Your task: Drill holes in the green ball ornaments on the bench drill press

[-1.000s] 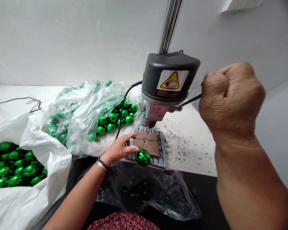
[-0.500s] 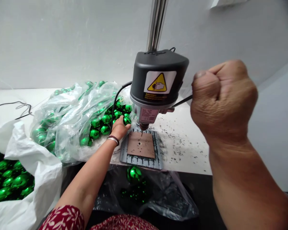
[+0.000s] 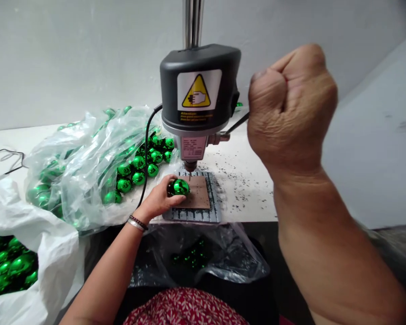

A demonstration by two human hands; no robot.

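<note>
A shiny green bauble (image 3: 181,186) sits between the thumb and fingers of my left hand (image 3: 159,198). It is over the left part of a brown board (image 3: 200,195), just beside the thin bit (image 3: 190,176) of a drill press (image 3: 199,90). The board lies on the press's slotted metal base (image 3: 215,210). My right hand (image 3: 292,108), raised at the right, is closed in a fist around the end of the press's feed lever (image 3: 238,123); the grip itself is hidden inside my fingers.
Clear plastic bags (image 3: 84,176) of green baubles lie to the left on the white table (image 3: 253,180). A white sack (image 3: 37,234) at lower left holds more. Dark shavings are scattered right of the base. Below the table edge hangs a clear plastic bag (image 3: 230,257) with green baubles inside.
My left hand has come from the bauble pile to the board, now holding a bauble. A bauble below the table edge is out of sight. My right hand stays on the lever; the view has shifted.
</note>
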